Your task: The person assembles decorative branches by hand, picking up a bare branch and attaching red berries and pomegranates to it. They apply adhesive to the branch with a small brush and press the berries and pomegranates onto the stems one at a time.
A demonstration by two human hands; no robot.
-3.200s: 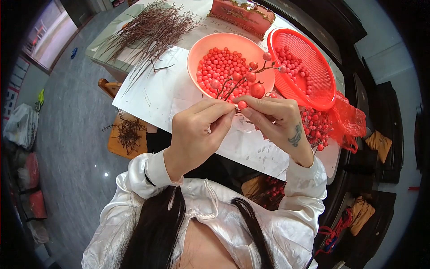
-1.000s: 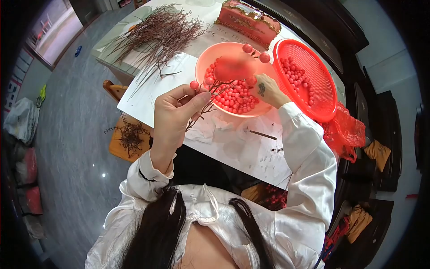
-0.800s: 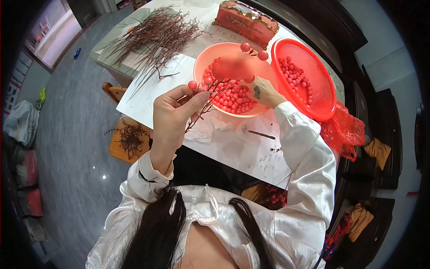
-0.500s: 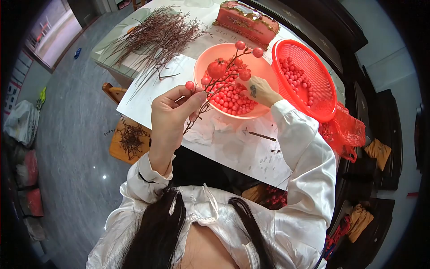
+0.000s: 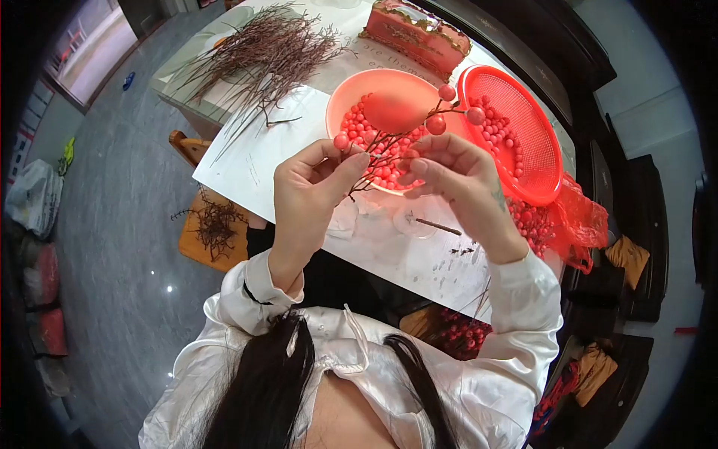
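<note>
My left hand point(image 5: 310, 187) pinches a thin brown artificial branch point(image 5: 383, 142) between thumb and fingertips. Red berries sit on the tips of its twigs, and a large blurred one shows above them. Close to the branch's right side is my right hand point(image 5: 467, 183), its thumb and fingers closed around a red berry point(image 5: 410, 155) that is partly covered. Behind both hands stands a pink bowl point(image 5: 340, 93) of loose red berries point(image 5: 393, 176).
A red mesh basket point(image 5: 542, 168) with more berries leans at the bowl's right, by a red plastic bag point(image 5: 583, 224). Bare brown branches point(image 5: 277, 52) lie at the table's far left. A pink box point(image 5: 415, 37) is at the back; dark twigs point(image 5: 217, 228) rest on a wooden stool.
My right hand has come out of the bowl toward me, up beside the branch, with a berry in its fingers. The left hand and branch have shifted slightly right.
</note>
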